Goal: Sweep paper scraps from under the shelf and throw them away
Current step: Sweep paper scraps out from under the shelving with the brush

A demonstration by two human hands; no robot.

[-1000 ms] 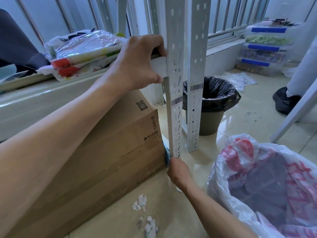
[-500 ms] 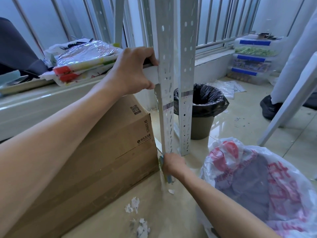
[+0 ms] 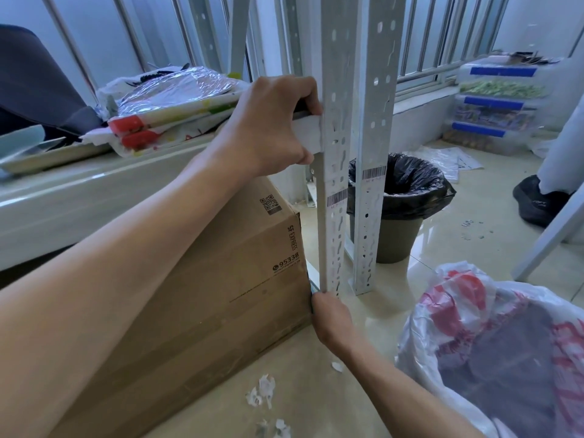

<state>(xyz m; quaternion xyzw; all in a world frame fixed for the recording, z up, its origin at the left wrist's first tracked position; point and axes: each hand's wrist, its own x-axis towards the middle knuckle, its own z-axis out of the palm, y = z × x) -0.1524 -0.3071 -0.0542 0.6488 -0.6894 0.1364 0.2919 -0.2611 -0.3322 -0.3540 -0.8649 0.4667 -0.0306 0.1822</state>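
Cardboard dominates your view: a big brown corrugated shipping box [image 3: 196, 298] sits under the pale metal shelf [image 3: 94, 197], its corner hard against the perforated grey steel upright [image 3: 331, 197]. Right of that upright slumps a crinkled white-and-red plastic bag [image 3: 493, 352]; behind it stands a round bin with a glossy black liner [image 3: 401, 203]. Your left hand [image 3: 268, 128] is clamped around the shelf rail beside the upright. Your right hand [image 3: 331, 320] has slid in from half a second ago, now tucked at the upright's foot, fingers curled on something thin and blue, though you can't tell how firmly. Torn white paper scraps [image 3: 264, 393] lie on the smooth beige floor before the upright, so more are probably coming out.
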